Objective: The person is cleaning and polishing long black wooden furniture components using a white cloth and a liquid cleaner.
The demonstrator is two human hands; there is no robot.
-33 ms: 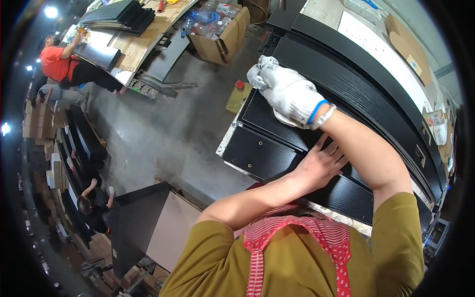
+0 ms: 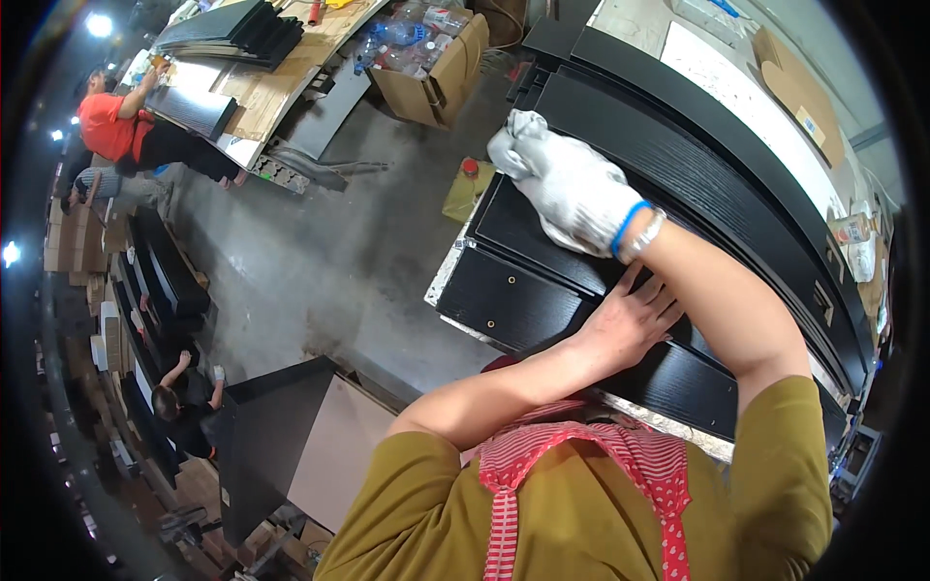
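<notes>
Black boards (image 2: 542, 308) lie side by side on a workbench at the right of the view, the ones nearest the person under both hands. At the far left, a person in an orange shirt (image 2: 104, 124) reaches over a table (image 2: 281, 92), on which more dark panels (image 2: 228, 37) are stacked. Below, a second person in dark clothes (image 2: 199, 416) leans beside long black pieces (image 2: 170, 266). Next comes a large dark panel (image 2: 262, 445), with a pale panel (image 2: 339, 450) just to its right. Farther up, a cardboard box (image 2: 441, 82) is heaped with clear plastic bottles (image 2: 402, 39). A yellow jug (image 2: 465, 198) with a red cap is near the edge of the workbench. The right hand (image 2: 576, 194), in a white glove with a blue cuff, reaches across the boards; its fingers are bunched, and I cannot tell whether they hold a cloth. Nearer the body, the bare left hand (image 2: 628, 320) rests on the boards, its fingers slightly spread and holding nothing that shows, partly behind the right wrist. Toward the right edge, a bent piece of cardboard (image 2: 799, 102) lies past the boards.
</notes>
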